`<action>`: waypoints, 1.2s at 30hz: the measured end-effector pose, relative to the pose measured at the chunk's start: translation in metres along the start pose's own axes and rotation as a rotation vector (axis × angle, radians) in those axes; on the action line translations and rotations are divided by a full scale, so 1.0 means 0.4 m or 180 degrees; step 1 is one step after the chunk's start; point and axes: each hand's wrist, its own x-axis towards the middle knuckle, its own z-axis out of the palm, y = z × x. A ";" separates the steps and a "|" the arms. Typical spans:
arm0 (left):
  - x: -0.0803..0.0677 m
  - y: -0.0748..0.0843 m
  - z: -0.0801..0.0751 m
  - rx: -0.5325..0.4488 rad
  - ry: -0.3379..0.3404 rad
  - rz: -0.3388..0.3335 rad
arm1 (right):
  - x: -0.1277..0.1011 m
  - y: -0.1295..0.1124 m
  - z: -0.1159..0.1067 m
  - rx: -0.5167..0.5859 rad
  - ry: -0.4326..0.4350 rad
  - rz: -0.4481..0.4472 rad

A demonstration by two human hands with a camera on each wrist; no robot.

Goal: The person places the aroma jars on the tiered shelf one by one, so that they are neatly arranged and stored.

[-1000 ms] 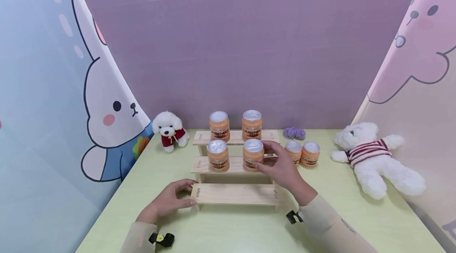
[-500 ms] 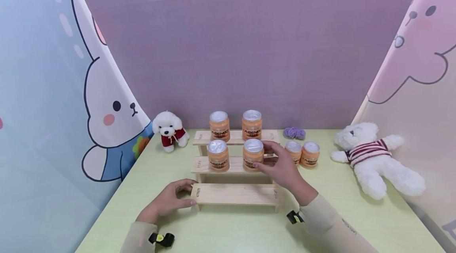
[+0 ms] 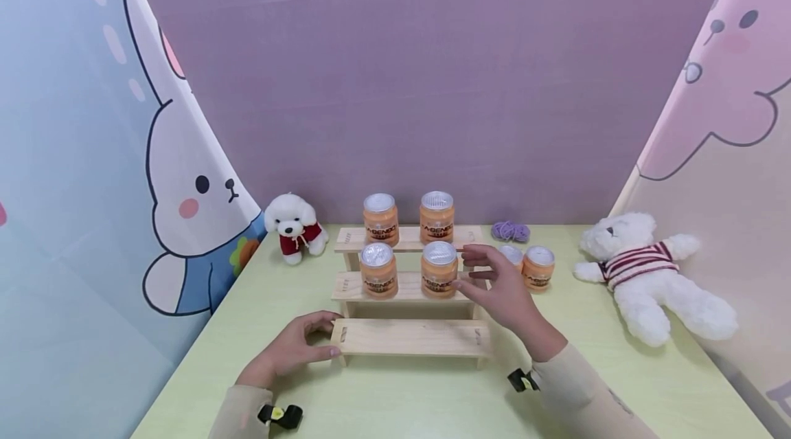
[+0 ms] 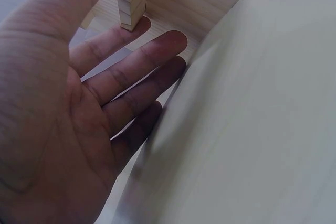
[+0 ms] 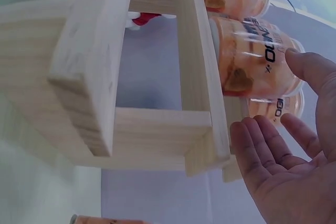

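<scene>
With the left hand bracing the wooden step shelf, ease the spread-fingered, apparently empty right hand straight back from the orange jar to avoid nudging it.

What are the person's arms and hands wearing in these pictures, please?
Both arms wear long, pale beige sleeves. The left hand and right hand are bare, without gloves. Each wrist carries a small black device with a yellow mark, left and right.
</scene>
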 end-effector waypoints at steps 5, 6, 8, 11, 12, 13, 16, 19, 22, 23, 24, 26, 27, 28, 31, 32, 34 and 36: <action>0.000 0.001 0.000 0.0022 0.0010 -0.0019 | -0.007 -0.004 -0.023 -0.0075 0.0170 0.0000; 0.000 0.001 0.000 0.0025 0.0012 -0.0022 | -0.009 -0.014 -0.029 -0.0106 0.0205 0.0011; 0.000 0.000 0.000 0.0020 0.0014 -0.0019 | -0.013 -0.039 -0.044 -0.0135 0.0270 0.0021; 0.001 -0.001 -0.001 0.0037 0.0007 0.0007 | -0.015 -0.040 -0.067 -0.0203 0.0384 -0.0023; 0.001 -0.002 -0.001 0.0040 0.0004 0.0016 | -0.014 -0.030 -0.075 -0.0172 0.0425 -0.0029; 0.001 -0.003 -0.001 0.0040 -0.0004 0.0036 | -0.013 -0.012 -0.084 -0.0166 0.0477 -0.0045; 0.000 -0.006 -0.001 0.0065 -0.0018 0.0080 | -0.007 0.051 -0.108 -0.0177 0.0623 -0.0035; 0.000 -0.007 0.000 0.0056 -0.0015 0.0091 | -0.008 0.077 -0.133 -0.0224 0.0717 0.0037; 0.001 -0.007 0.000 0.0056 -0.0002 0.0034 | -0.010 0.099 -0.152 -0.0278 0.0757 0.0149; 0.001 -0.007 -0.001 0.0052 -0.0002 0.0031 | -0.010 0.106 -0.158 -0.0300 0.0770 0.0189; 0.001 -0.007 -0.001 0.0056 0.0002 0.0008 | -0.010 0.112 -0.163 -0.0311 0.0784 0.0226; 0.002 -0.006 -0.002 0.0050 -0.0003 -0.0002 | -0.010 0.122 -0.173 -0.0321 0.0817 0.0284; 0.002 -0.007 -0.002 0.0038 -0.0002 -0.0004 | -0.010 0.128 -0.179 -0.0343 0.0847 0.0313; 0.003 -0.008 -0.002 0.0029 -0.0004 -0.0003 | -0.010 0.133 -0.184 -0.0363 0.0879 0.0338; 0.005 -0.010 -0.002 0.0011 -0.0009 -0.0002 | -0.012 0.151 -0.202 -0.0458 0.0989 0.0438; 0.007 -0.011 -0.002 0.0006 -0.0006 -0.0020 | -0.013 0.158 -0.208 -0.0522 0.1017 0.0477; 0.008 -0.013 -0.001 0.0022 -0.0009 -0.0026 | -0.015 0.174 -0.218 -0.0570 0.1064 0.0545; 0.008 -0.013 -0.001 0.0034 -0.0022 -0.0044 | -0.017 0.190 -0.228 -0.0625 0.1085 0.0603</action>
